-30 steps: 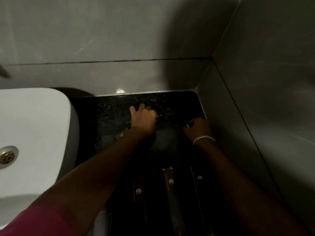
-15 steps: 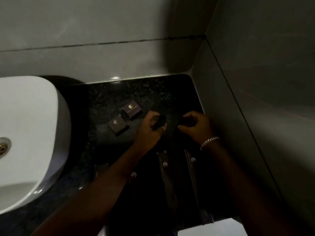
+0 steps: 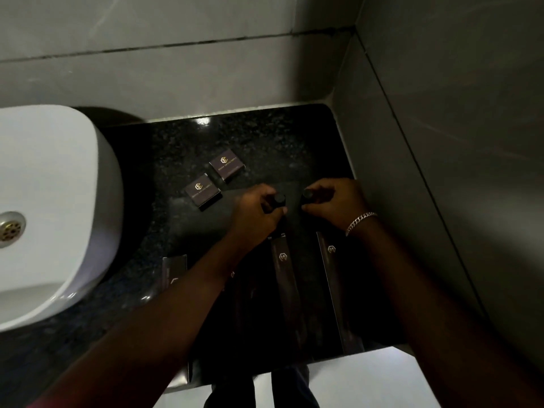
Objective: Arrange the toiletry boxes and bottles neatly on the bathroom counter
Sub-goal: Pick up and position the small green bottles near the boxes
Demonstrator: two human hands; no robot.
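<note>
On the black granite counter (image 3: 265, 136), my left hand (image 3: 256, 213) grips a small dark bottle (image 3: 276, 201) with a round black cap. A hand's width to the right, my right hand (image 3: 335, 201), a silver bracelet on its wrist, grips a second dark bottle (image 3: 309, 195). Two small square dark boxes with gold logos lie left of my hands: one (image 3: 227, 167) farther back, one (image 3: 203, 192) nearer. Long dark boxes (image 3: 284, 278) (image 3: 335, 278) lie lengthwise on a dark tray (image 3: 309, 290) under my arms. Another long box (image 3: 173, 269) lies near the basin.
A white basin (image 3: 50, 207) with a brass drain (image 3: 11, 229) fills the left side. Grey tiled walls close off the back and the right (image 3: 441, 142). The counter's front edge runs at the bottom, with pale floor (image 3: 368, 381) below.
My hands pulled back from the rear of the counter, uncovering the two square boxes. Each hand now grips a small bottle, held slightly farther apart than half a second ago.
</note>
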